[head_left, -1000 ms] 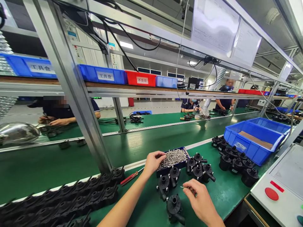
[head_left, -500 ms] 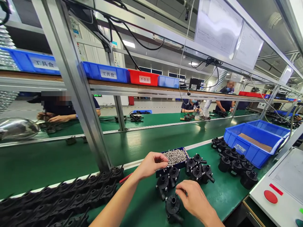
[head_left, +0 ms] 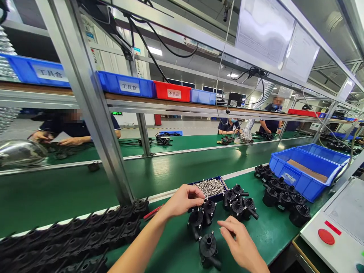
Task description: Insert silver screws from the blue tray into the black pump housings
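Observation:
My left hand [head_left: 183, 200] is curled with its fingertips pinched together at the near edge of a small blue tray of silver screws [head_left: 211, 187]; what it pinches is too small to name. My right hand [head_left: 240, 242] hovers beside a black pump housing [head_left: 208, 248] lying on the green mat, fingers bent and thumb against forefinger. Two more black housings [head_left: 202, 216] stand between the hands, and a cluster of three [head_left: 238, 203] sits right of the tray.
A row of black housings [head_left: 85, 239] lines the left front. More housings [head_left: 281, 193] stand before a blue bin [head_left: 301, 170]. A red-handled screwdriver [head_left: 152, 213] lies by the metal post [head_left: 93, 106]. A panel with a red button [head_left: 325, 236] is at right. Co-workers sit across the belt.
My left hand has drawn back from on top of the screws to the tray's near edge. My right hand has moved in toward the lone housing.

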The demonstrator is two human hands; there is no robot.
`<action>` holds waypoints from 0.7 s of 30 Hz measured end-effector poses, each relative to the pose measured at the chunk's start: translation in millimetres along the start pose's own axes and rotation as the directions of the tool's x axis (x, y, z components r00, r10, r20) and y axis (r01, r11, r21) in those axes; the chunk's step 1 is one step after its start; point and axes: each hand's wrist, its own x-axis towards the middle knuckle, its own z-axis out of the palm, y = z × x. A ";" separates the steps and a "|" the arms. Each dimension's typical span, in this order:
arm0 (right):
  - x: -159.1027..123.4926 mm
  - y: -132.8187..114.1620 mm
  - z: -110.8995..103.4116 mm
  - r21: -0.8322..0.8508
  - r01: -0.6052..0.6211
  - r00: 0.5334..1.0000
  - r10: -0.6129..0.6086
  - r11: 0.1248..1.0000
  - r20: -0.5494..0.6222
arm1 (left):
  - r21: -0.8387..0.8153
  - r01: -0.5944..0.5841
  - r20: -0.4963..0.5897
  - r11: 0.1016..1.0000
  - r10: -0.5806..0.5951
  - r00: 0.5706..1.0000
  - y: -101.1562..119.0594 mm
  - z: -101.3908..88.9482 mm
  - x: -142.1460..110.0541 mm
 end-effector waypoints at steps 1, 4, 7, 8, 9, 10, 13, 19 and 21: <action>-6.5 0.0 -2.8 -0.010 -0.003 1.000 0.004 1.000 0.011 | -0.015 0.002 0.019 1.000 -0.001 1.000 -0.1 1.1 -0.3; -18.0 -2.4 -4.4 0.012 -0.121 0.991 0.120 0.993 0.057 | -0.055 0.006 0.064 0.998 -0.003 0.998 -0.6 6.2 -0.7; -16.7 -6.2 2.1 0.051 -0.204 0.974 0.198 0.978 0.105 | -0.075 0.015 0.097 0.997 -0.007 0.995 -1.0 11.9 -0.8; -14.9 -7.0 4.6 0.063 -0.211 0.972 0.202 0.976 0.116 | -0.077 0.016 0.101 0.997 -0.008 0.995 -1.1 13.5 -0.8; -12.9 -7.6 7.0 0.074 -0.215 0.971 0.205 0.974 0.121 | -0.078 0.017 0.103 0.997 -0.009 0.995 -1.3 14.8 -0.7; -11.2 -7.8 8.9 0.083 -0.221 0.971 0.210 0.972 0.116 | -0.079 0.018 0.104 0.997 -0.010 0.995 -1.5 15.8 -0.6; -8.2 -6.0 11.8 0.120 -0.236 0.968 0.223 0.964 0.113 | -0.079 0.019 0.106 0.997 -0.011 0.994 -1.9 18.1 -0.5; -5.0 5.5 10.4 0.335 -0.320 0.942 0.259 0.886 0.213 | -0.085 0.033 0.108 0.996 -0.023 0.994 -0.4 21.0 -1.2; -4.0 7.2 12.5 0.322 -0.341 0.934 0.279 0.883 0.223 | -0.083 0.034 0.109 0.996 -0.024 0.994 -0.6 21.4 -1.1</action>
